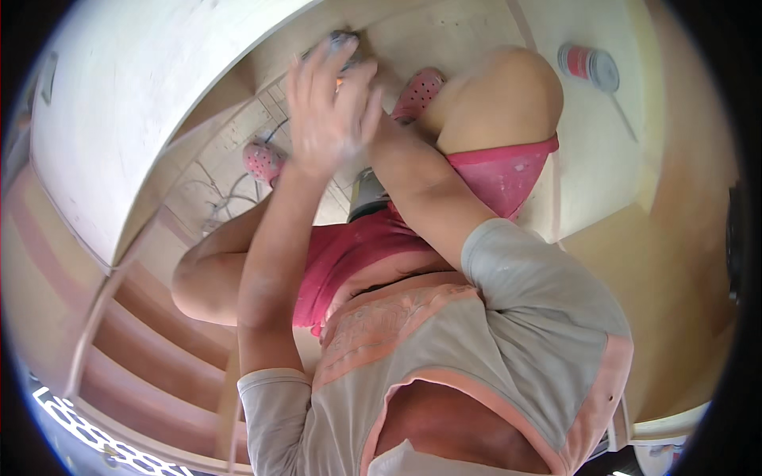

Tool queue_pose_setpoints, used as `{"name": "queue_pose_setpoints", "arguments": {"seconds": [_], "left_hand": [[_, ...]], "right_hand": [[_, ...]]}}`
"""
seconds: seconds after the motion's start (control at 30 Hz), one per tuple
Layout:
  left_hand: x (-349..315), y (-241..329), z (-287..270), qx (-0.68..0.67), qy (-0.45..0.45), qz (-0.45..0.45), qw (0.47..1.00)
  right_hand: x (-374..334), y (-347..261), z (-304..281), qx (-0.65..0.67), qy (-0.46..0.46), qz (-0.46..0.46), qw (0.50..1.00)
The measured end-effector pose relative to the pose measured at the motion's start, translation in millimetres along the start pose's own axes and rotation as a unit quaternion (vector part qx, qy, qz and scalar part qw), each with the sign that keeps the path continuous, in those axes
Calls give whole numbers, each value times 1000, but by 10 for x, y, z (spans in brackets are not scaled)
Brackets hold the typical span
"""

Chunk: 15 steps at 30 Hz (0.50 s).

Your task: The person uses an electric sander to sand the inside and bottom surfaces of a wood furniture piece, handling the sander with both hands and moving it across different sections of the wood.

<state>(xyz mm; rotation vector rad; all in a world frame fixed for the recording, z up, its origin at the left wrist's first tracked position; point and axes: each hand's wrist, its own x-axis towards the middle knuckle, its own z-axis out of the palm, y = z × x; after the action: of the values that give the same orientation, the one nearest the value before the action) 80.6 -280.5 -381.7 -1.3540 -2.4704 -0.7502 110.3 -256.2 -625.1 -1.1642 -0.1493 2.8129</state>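
My left hand [325,103] is raised in the upper middle, its fingers stretched out and slightly apart, a little smeared by motion. Pale dust coats it near the wrist. From the right my right forearm [429,186] runs in behind it, so the fingers of my right hand are hidden. Just beyond my left fingertips shows a dark grey object [343,38] with a bit of orange lower down; most of it is covered and its kind is unclear. The curved white panel [175,63] stands to the left of my hands.
A red and white tin [588,67] lies at the upper right beside a thin stick [624,116]. Cables [230,194] trail over the floor by my pink clogs [263,161]. Wooden shelf-like ledges [159,365] are at the lower left. Under me is a grey, round-edged object [367,194].
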Motion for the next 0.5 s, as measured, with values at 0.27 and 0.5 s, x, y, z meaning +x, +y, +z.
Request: {"name": "queue_pose_setpoints", "arguments": {"seconds": [0.27,0.5], "left_hand": [[-1210,335,-654,-135,-544,-193,805],[-1082,161,-197,-156,-345,-314,871]], "right_hand": [[2,-1368,265,-441,146,-304,832],[33,-1170,1184,-897,149,-323,263]]}}
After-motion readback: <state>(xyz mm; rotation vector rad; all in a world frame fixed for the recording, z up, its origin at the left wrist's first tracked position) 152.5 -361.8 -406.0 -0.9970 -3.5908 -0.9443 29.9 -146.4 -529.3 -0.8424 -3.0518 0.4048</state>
